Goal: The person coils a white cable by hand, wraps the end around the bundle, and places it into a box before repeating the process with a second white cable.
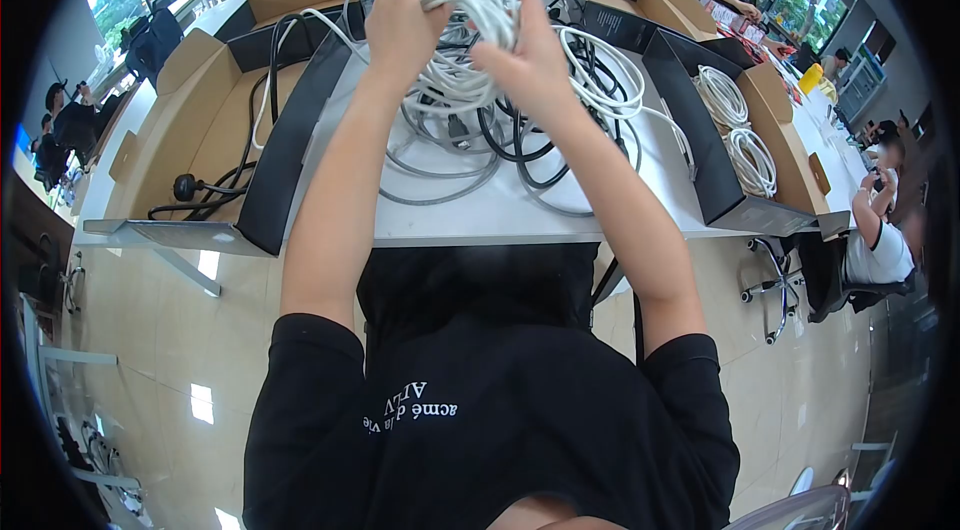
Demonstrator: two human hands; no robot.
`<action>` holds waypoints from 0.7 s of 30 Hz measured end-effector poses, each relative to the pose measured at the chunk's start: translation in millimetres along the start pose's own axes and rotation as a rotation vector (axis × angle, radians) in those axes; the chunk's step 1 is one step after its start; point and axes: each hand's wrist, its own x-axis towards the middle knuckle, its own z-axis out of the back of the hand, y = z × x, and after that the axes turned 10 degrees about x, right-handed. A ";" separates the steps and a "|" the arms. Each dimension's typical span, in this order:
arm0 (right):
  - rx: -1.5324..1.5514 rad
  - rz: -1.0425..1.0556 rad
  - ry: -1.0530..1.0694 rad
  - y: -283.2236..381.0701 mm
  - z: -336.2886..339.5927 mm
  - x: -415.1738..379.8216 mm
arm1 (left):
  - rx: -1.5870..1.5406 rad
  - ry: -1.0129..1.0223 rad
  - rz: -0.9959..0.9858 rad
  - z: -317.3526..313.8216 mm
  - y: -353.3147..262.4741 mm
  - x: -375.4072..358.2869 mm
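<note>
In the head view, at the top centre of the frame, holding up a looped bundle of white cable (478, 8) over the counter (450, 225): gripped at its left side by the left hand (405, 25), with fingers curled in, and met at its right side by the right hand (530, 55), partly open, with thumb spread from fingers. Could snag on the tangled cable pile (445, 85) just beneath and drag part of it along, because of crossing strands. Could spring apart if loosely held, with no tie visible around the loops. Could tighten into a knot under a hard pull. Hard to make out: fingertips behind the loops, blurred right thumb, buried connectors. Impossible to trace any free end, to separate bundle from pile at the lower edge, or to judge the firmness of the right-side hold.
</note>
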 end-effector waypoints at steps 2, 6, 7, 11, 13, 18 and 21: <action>0.271 -0.153 0.005 4.7 12.7 5.4 | -0.325 0.288 0.177 4.1 -4.9 4.3; 0.580 -0.316 0.038 21.3 46.1 18.4 | -0.751 0.543 0.214 6.7 -19.6 4.6; 0.621 -0.319 0.055 22.6 52.4 19.8 | -0.824 0.568 0.197 6.9 -24.2 3.5; 0.724 -0.317 0.222 29.0 64.5 20.2 | -1.007 0.750 0.164 11.6 -25.3 3.2; 0.769 -0.349 0.303 35.8 66.2 18.2 | -0.984 0.845 0.295 24.3 -31.4 -0.6; 0.973 -0.375 0.438 34.0 73.8 17.0 | -1.142 0.939 0.248 31.1 -38.1 -2.0; 1.008 -0.399 0.460 36.3 70.9 16.6 | -1.328 0.913 0.229 33.6 -39.0 -5.4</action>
